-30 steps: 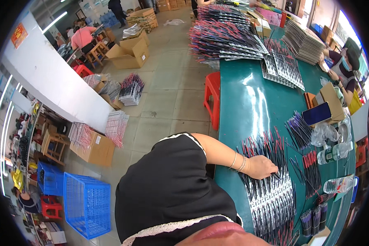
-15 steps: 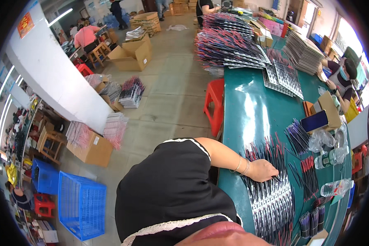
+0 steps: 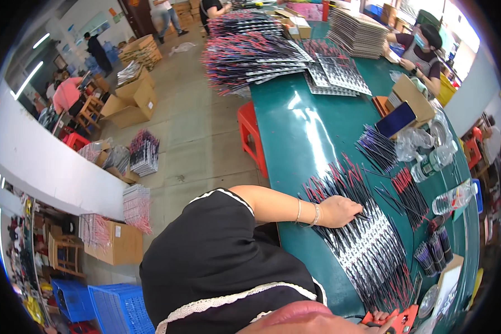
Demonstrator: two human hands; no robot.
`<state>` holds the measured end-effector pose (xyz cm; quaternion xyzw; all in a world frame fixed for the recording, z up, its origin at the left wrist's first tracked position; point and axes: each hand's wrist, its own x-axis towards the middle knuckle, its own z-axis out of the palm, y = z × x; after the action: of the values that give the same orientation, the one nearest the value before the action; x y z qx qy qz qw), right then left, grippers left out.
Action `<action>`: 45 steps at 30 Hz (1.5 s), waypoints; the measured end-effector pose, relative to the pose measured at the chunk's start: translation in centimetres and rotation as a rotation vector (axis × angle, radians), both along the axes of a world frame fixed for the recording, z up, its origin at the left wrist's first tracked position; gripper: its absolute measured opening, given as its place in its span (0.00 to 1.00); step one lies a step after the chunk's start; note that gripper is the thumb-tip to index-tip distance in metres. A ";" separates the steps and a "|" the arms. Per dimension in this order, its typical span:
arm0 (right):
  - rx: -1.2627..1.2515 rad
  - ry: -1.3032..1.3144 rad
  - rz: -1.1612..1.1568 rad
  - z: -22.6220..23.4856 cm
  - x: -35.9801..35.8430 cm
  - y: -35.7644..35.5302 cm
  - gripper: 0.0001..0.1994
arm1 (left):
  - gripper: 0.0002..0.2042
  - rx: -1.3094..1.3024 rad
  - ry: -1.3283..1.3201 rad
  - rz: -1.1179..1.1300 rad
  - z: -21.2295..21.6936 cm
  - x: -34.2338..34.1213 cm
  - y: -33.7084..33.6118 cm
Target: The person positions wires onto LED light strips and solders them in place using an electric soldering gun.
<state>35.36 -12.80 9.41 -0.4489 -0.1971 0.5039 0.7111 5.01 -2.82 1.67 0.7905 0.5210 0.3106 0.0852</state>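
Observation:
My left hand (image 3: 339, 212), with thin bracelets at the wrist, rests over the upper part of a white patterned panel (image 3: 367, 236). Its fingers are pinched around a thin black wire near the panel's rows. Black wires with red tips (image 3: 348, 175) fan out past the panel's far and near edges. At the lower edge my right hand (image 3: 385, 324) shows only in part, its fingers curled over an orange-red piece (image 3: 408, 317) whose kind is unclear. That piece lies close to the panel's near wire ends.
Right of the panel lie bundles of black wires with red ends (image 3: 409, 197) and purple-tipped wires (image 3: 376, 147). Beyond are plastic bottles (image 3: 454, 198), a phone (image 3: 395, 119) and a small carton. Wired panels are piled (image 3: 256, 55) at the far end; a masked person sits far right.
The view has turned, so the surroundings shift left. My right hand and the orange-red piece have come in at the lower edge. My left hand stays pinched over the panel.

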 end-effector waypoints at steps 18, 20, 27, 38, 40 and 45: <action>0.060 -0.106 -0.184 -3.3 1.1 0.3 0.16 | 0.10 0.025 -0.027 -0.058 0.2 -0.2 0.1; 0.083 -0.110 -0.167 -3.1 1.1 0.2 0.14 | 0.10 0.016 -0.030 -0.067 0.5 -0.4 0.0; 0.097 -0.141 -0.146 -2.9 0.9 0.3 0.11 | 0.11 0.013 -0.081 -0.083 0.9 -0.5 0.0; 0.028 -0.057 -0.172 -3.6 0.9 1.3 0.09 | 0.11 -0.031 -0.080 -0.096 1.1 -0.4 0.4; 0.024 -0.078 -0.197 -2.8 0.1 1.5 0.10 | 0.11 -0.052 -0.072 -0.076 1.4 -0.6 0.3; 0.069 -0.054 -0.175 -2.3 -0.1 0.6 0.08 | 0.11 -0.054 -0.051 -0.113 1.5 -0.5 0.1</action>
<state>35.23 -12.25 7.08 -0.4531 -0.1933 0.4205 0.7619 4.54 -2.75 3.18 0.8078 0.4815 0.3112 0.1372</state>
